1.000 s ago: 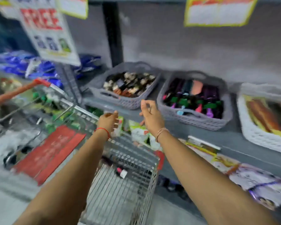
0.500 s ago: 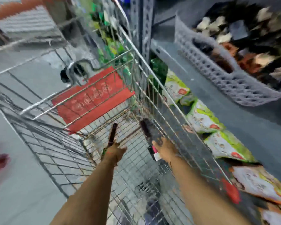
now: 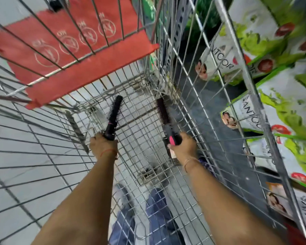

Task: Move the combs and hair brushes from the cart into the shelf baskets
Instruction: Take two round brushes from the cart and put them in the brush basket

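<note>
Wire cart (image 3: 198, 89) with red seat flap (image 3: 74, 55), left hand (image 3: 103, 145) gripping round black brush (image 3: 114, 117), right hand (image 3: 183, 147) gripping pink-handled brush (image 3: 164, 115), "SANTOOR" packs (image 3: 251, 110) on shelf beside cart

Inside the wire cart (image 3: 237, 96), my left hand (image 3: 102, 145) grips a round black hair brush (image 3: 114, 114) by its handle, and my right hand (image 3: 183, 147) grips a second brush (image 3: 163, 114) with a pink-tipped handle, bristles pointing away.
</note>
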`<state>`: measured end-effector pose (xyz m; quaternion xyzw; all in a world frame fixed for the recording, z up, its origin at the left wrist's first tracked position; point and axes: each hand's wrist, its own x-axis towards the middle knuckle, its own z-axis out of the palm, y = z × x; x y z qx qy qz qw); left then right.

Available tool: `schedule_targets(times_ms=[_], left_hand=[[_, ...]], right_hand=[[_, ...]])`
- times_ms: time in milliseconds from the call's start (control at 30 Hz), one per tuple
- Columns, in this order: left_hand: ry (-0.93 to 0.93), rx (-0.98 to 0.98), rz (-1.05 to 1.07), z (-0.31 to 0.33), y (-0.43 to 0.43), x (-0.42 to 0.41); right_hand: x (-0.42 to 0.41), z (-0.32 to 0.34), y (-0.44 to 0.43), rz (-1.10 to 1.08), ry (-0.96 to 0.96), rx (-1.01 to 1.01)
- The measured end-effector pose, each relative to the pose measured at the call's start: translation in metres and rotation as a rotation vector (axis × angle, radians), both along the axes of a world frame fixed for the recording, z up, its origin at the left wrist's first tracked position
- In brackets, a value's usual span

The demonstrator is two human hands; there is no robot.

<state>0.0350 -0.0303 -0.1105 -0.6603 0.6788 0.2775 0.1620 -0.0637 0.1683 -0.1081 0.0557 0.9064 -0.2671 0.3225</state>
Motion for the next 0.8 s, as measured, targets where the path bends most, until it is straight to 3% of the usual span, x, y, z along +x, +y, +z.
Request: schedule_targets(times_ms=[67,133,167,233,300,367,433,600,733,800], left_hand=[[0.044,0.016,0.024,0.0,0.003,0.0],[0.116,0.027,0.061,0.001,0.014,-0.003],[0.146,0.037,0.077,0.002,0.022,-0.005],[0.161,0.094,0.083,0.005,0.043,-0.007],[0.133,0.126,0.036,0.004,0.065,-0.008],[0.104,0.092,-0.047,0.001,0.08,-0.006],[0.108,0.066,-0.038,-0.004,0.083,-0.003],[0.22,0.197,0.171,-0.015,0.069,-0.011],[0.482,0.482,0.51,-0.016,0.063,-0.028],[0.508,0.631,0.525,-0.011,0.063,-0.029]], right_hand=[[0.003,0.006,0.0,0.03,0.182,-0.003],[0.012,0.011,0.001,0.277,0.44,0.107],[0.017,0.013,0.003,0.43,0.45,0.148],[0.028,0.011,0.009,0.629,0.241,0.146],[0.031,0.008,0.014,0.517,0.112,0.038],[0.026,0.01,0.013,0.157,0.154,-0.042],[0.014,0.008,0.011,-0.036,0.153,-0.02],[0.001,0.001,0.001,0.158,0.03,0.081],[0.0,0.004,-0.008,0.021,-0.146,-0.014],[-0.001,0.009,-0.011,0.011,-0.166,-0.006]])
